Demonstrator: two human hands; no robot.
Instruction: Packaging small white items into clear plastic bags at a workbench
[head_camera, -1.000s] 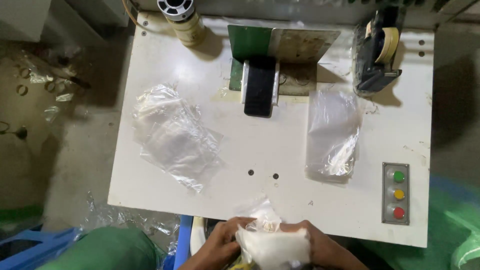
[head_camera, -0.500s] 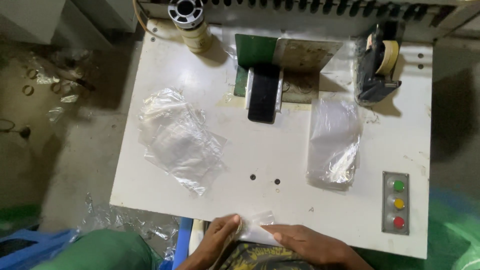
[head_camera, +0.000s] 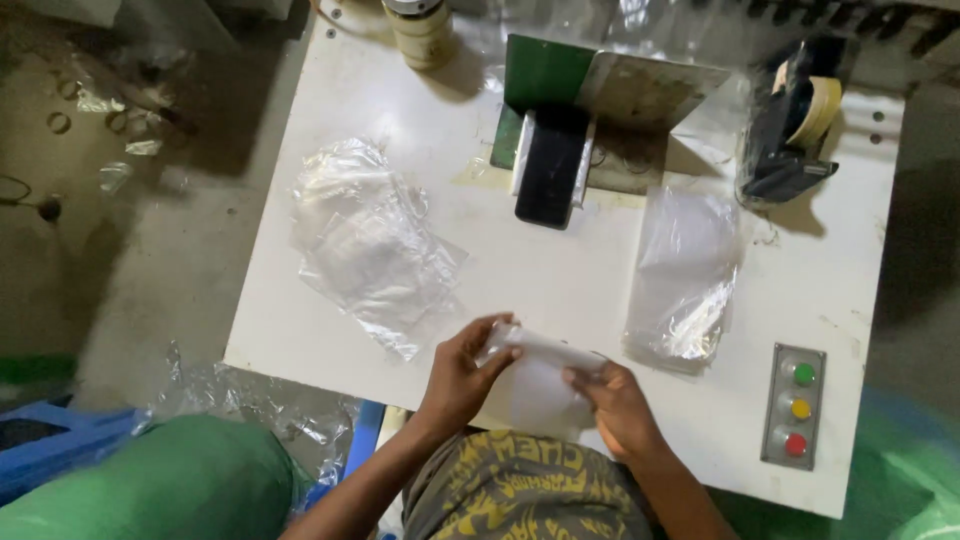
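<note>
Now, at the bench's (head_camera: 330, 110) near edge, the left hand (head_camera: 462, 372) and the right hand (head_camera: 618, 405) pinch one clear bag (head_camera: 540, 365), with stacks of bags (head_camera: 372, 250) waiting.

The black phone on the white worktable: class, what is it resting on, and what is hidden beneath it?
The black phone lies on a white holder before a green plate on the white worktable. The holder's middle is covered.
</note>
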